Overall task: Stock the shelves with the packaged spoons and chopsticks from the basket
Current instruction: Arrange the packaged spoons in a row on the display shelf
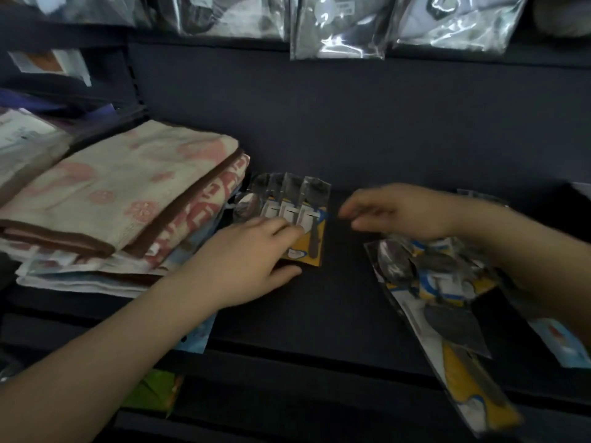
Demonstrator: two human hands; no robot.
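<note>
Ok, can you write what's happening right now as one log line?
left hand: presses yellow-carded spoon packs on dark shelf | right hand: open, above loose spoon packs | folded towels: left

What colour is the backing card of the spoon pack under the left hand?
Yellow, seen in the head view on the spoon pack under the left hand.

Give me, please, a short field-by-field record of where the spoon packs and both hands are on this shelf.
surface: dark shelf
left hand: rests flat on the row of spoon packs, fingers straight
row of spoon packs: lies beside the folded towels, at their right
right hand: blurred, fingers extended, above the shelf, holds nothing visible
loose spoon packs: jumbled pile under the right forearm, overhanging the shelf's front edge
above: hanging bagged goods
basket: not in view
</note>
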